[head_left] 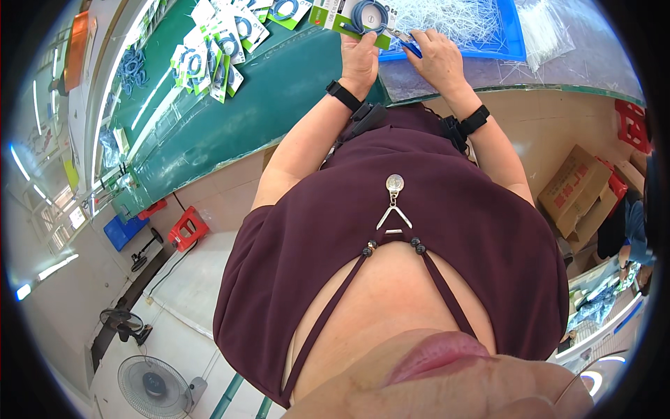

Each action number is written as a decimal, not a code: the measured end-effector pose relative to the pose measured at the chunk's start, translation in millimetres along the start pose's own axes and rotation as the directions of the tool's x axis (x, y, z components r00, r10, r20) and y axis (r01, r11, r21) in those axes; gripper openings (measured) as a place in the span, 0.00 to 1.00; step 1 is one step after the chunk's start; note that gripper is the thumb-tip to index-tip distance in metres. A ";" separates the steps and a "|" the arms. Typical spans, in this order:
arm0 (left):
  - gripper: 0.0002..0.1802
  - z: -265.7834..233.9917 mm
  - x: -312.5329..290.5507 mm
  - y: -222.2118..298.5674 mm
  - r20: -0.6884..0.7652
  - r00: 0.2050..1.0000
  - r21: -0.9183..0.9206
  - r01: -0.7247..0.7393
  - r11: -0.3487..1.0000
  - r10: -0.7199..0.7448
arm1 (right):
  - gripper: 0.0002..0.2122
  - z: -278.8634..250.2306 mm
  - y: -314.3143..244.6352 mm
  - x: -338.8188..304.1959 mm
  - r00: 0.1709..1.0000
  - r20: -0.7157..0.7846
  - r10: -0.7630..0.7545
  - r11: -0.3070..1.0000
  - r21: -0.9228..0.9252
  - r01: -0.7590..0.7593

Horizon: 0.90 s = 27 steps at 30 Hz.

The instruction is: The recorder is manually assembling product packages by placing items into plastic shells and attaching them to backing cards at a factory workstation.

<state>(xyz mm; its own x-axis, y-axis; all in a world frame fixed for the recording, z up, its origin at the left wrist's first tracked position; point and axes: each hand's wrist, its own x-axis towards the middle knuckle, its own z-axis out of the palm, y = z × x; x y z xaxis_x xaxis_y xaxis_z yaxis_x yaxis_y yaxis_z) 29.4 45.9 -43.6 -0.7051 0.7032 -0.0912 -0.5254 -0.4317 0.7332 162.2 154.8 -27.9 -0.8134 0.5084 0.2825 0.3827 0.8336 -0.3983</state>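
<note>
My left hand (pixel 359 64) grips the lower edge of a white-and-green card (pixel 337 15) at the table's far edge in the view. A coiled blue-grey cable (pixel 369 15) sits on this card. Closed round the blue handles of small cutting pliers (pixel 412 49), my right hand (pixel 439 60) is just right of the card. The metal jaws point toward the coil; whether they touch anything is too small to tell. A pile of similar carded cables (pixel 216 52) lies to the left of my hands.
A blue tray (pixel 515 45) holds many thin white plastic strips, with a bundle of white ties (pixel 548 35) beside it. Loose blue-grey cables (pixel 131 68) lie on the green table (pixel 279 91). Cardboard boxes (pixel 576 192) stand at right; a fan (pixel 153 386) is at lower left.
</note>
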 end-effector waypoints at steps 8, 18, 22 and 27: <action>0.22 2.4 -1.6 10.6 -0.119 0.983 -0.156 0.122 0.980 -0.141 | 0.18 20.3 3.4 7.0 0.879 0.341 0.334 0.521 0.710 -0.473; 0.20 -3.1 -10.3 -1.2 -0.072 0.995 -0.148 0.057 0.987 -0.068 | 0.17 42.8 -24.6 30.3 0.953 0.045 0.301 0.681 0.689 -0.247; 0.21 -7.1 -14.2 1.7 -0.111 0.992 -0.110 0.055 0.992 -0.067 | 0.16 62.5 -25.4 34.4 0.969 -0.069 0.237 0.767 0.625 -0.143; 0.21 -42.7 -9.9 16.4 -0.263 0.960 -0.242 0.034 0.970 -0.099 | 0.15 69.6 -46.0 47.5 0.960 0.137 0.245 0.703 0.656 -0.273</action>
<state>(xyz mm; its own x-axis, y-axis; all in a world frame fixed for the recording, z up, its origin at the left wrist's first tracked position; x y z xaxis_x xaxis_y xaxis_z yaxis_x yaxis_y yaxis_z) 7.4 7.7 -59.5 -0.7500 0.5688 -0.3376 -0.6484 -0.5314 0.5451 75.5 125.6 -56.9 -0.7468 0.6628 0.0545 0.2037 0.3060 -0.9300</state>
